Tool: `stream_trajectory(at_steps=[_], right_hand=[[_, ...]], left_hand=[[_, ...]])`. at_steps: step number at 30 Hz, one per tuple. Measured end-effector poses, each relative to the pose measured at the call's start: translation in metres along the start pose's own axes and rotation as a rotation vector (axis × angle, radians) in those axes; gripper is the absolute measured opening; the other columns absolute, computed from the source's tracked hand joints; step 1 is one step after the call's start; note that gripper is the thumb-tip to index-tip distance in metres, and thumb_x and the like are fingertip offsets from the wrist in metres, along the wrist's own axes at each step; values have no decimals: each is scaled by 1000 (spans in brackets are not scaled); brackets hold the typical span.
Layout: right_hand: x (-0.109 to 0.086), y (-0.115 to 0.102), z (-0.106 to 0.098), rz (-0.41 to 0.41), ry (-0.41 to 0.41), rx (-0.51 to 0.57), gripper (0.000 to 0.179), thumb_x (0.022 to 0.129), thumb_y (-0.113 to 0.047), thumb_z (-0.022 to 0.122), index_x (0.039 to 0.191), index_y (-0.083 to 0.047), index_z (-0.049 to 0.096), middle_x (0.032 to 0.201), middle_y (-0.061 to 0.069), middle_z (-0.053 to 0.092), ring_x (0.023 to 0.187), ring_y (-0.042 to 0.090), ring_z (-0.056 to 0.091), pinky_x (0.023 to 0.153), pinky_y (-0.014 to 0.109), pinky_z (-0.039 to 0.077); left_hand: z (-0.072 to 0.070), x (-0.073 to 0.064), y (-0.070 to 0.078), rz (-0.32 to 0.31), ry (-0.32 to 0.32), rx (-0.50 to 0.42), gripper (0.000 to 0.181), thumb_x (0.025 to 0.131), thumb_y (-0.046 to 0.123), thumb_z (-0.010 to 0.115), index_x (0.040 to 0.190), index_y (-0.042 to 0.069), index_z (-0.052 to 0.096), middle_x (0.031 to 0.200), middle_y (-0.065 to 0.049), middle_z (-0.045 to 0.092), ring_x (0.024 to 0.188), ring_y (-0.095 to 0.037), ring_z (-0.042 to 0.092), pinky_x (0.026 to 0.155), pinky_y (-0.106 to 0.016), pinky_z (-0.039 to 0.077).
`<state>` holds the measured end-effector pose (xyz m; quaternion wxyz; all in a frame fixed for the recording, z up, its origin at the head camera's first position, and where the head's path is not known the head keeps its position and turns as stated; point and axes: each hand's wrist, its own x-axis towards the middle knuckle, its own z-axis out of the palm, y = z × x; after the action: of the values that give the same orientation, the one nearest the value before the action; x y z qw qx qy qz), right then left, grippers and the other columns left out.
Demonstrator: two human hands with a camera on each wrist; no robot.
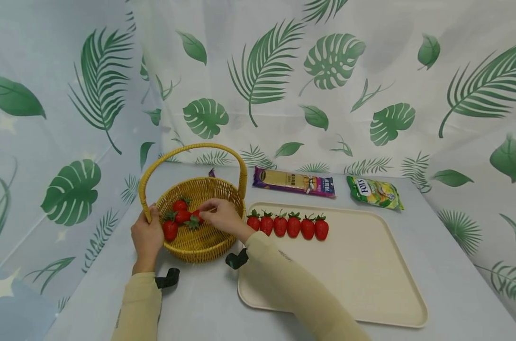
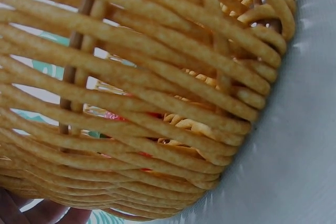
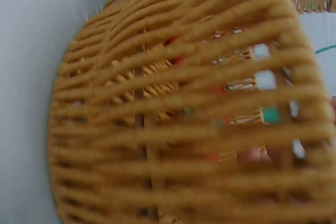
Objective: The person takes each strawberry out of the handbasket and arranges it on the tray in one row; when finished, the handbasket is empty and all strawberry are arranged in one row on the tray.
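The left hand gripped the left rim of a yellow wicker basket, beside the handle's foot. Strawberries lay inside, where the right hand pinched one with its fingers. Six strawberries lined a beige tray.

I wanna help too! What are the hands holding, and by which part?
The left hand holds the basket by its left rim. The right hand seems to pinch a strawberry by its red part.

Ten strawberries, two-plus packets, one basket, one tray
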<state>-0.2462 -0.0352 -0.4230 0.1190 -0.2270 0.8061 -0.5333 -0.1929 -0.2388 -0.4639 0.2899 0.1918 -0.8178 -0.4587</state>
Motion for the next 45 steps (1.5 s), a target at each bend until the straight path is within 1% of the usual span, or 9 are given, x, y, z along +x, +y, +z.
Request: stream_trajectory(at_steps=[6,8,11,16,24,32,35,38,45], right_hand=[[9,-2,16,13,28,78,23,95,-13,64,115,-4,69,103,2,68,87,21,68,71,25,54],[11,-4,20,9,30,94,22,95,-12,63,115,-4,70,104,2,68,88,23,68,70,25,54],[15,-5,28,12,11,97,21,94,-12,65,114,-5,70,102,1,68,84,20,67,70,26,53],[19,-6,40,31,-43,110,24,93,-13,67,115,-4,70,100,0,68,83,19,67,73,32,55],[22,-12,49,36,-98,-26,28,93,-11,67,120,-9,69,111,4,70,95,9,63,77,22,49],[30,-5,54,46,-182,-160,34,91,-14,70,125,-11,67,116,2,69,102,11,63,82,22,49],[32,-3,56,61,-244,-171,38,91,-15,70,129,-11,64,119,3,67,102,12,62,80,22,49],[31,-3,57,75,-289,-138,42,90,-15,70,131,-10,62,121,5,66,103,13,62,79,23,50],[31,-4,58,54,-312,-170,45,88,-14,73,131,-10,62,119,5,66,102,11,61,80,22,49]], left_hand=[[0,0,-1,11,8,1,46,106,34,42,129,-1,61,111,-24,67,108,-41,58,94,-53,41],[1,0,-1,20,10,3,46,106,34,42,128,-1,62,111,-24,67,107,-41,59,95,-54,41],[1,0,-1,25,15,6,47,106,35,43,130,-1,61,108,-24,68,105,-41,59,94,-54,41],[1,0,-1,19,13,9,49,105,37,43,132,-1,59,107,-25,68,111,-43,57,97,-55,40],[-1,0,0,-1,-2,12,50,105,38,42,133,1,59,109,-26,67,108,-43,58,95,-55,41],[0,-1,1,-3,-10,16,51,105,38,41,135,1,57,111,-25,67,111,-44,57,98,-55,39],[0,-1,0,-3,-4,19,50,105,38,41,135,1,57,108,-25,67,110,-44,57,98,-56,39],[0,-1,0,-3,-6,24,50,105,38,41,134,0,57,107,-26,67,109,-44,57,97,-56,40],[0,-1,1,-7,-15,24,51,106,39,40,135,1,57,101,-27,65,105,-45,57,95,-57,40]])
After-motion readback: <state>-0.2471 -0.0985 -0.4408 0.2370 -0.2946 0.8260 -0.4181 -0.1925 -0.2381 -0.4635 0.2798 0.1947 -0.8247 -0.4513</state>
